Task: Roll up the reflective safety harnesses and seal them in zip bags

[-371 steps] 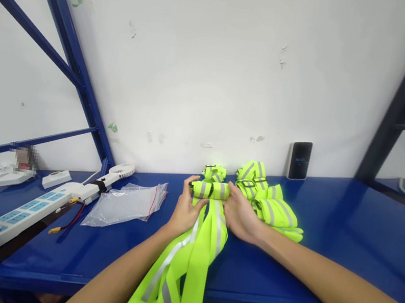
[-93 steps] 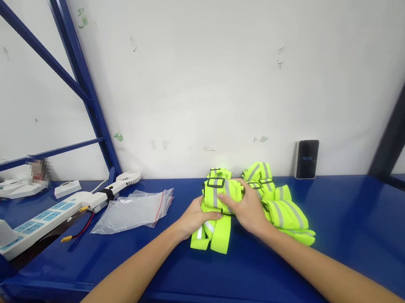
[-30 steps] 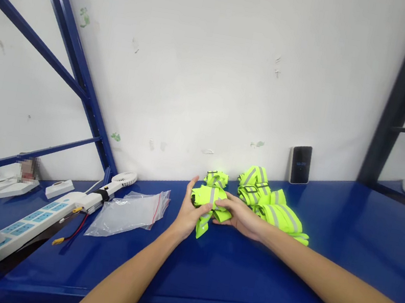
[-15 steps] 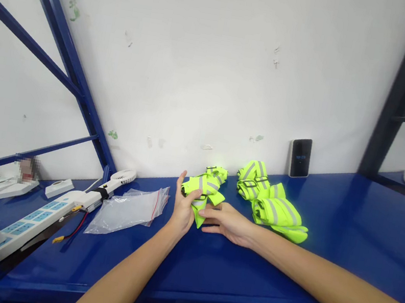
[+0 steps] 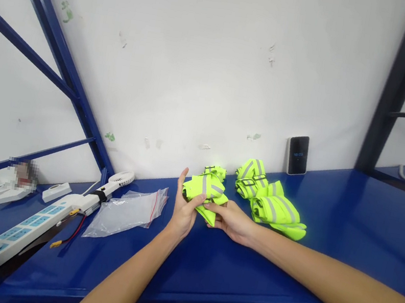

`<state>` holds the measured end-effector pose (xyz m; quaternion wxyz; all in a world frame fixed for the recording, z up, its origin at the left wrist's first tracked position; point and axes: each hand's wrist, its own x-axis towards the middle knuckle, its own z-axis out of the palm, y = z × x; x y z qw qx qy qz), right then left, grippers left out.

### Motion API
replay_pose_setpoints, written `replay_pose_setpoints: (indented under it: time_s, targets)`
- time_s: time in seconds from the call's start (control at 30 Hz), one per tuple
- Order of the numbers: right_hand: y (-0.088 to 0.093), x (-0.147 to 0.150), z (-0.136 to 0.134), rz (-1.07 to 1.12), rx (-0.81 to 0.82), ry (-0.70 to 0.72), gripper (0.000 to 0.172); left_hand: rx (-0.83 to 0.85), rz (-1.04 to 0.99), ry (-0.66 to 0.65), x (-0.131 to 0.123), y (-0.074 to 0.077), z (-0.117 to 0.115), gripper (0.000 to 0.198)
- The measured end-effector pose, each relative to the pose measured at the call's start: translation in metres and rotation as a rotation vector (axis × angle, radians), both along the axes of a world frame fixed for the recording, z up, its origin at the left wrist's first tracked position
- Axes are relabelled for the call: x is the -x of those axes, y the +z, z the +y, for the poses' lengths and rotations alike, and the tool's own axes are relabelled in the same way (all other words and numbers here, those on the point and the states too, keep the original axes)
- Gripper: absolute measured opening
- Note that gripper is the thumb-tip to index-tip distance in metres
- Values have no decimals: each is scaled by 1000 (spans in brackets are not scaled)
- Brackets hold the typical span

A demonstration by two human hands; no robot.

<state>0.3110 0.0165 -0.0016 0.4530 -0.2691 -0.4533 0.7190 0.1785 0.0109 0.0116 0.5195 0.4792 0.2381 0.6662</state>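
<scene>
At frame centre the folded vest (image 5: 206,189) sits between left hand (image 5: 182,211) and right hand (image 5: 232,222) above the desk (image 5: 326,249), a vest pile (image 5: 274,208) just right. A plastic bag (image 5: 126,209) lies left, a power strip (image 5: 24,230) lower left.

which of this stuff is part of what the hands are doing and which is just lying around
In hand: folded reflective vest, held by left hand and right hand; pile of folded vests.
Lying about: clear zip bags, handheld fan, power strip, black device.

Blue shelf (image 5: 328,234) — folded hi-vis straps (image 5: 274,208), clear bags (image 5: 126,211), power strip (image 5: 20,234), handheld fan (image 5: 114,182).
</scene>
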Motion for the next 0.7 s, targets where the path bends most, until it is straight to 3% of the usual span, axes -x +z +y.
replay_pose_setpoints:
  time_s: [0.13,0.23,0.5,0.6,0.7]
  targets:
    - [2,-1,2,-34,45,-82,11,-31,72,2,-3,-1,-2,104]
    - [4,-2,2,1,66,-58,14,-40,97,22,-3,0,-1,103]
    - [7,-6,-3,130,149,-53,47,43,-31,87,8,0,8,92]
    - [5,-6,-2,110,121,-17,37,91,-87,50,11,0,11,97]
    - [-2,-7,1,-12,-16,-34,42,141,-125,30,13,2,13,98]
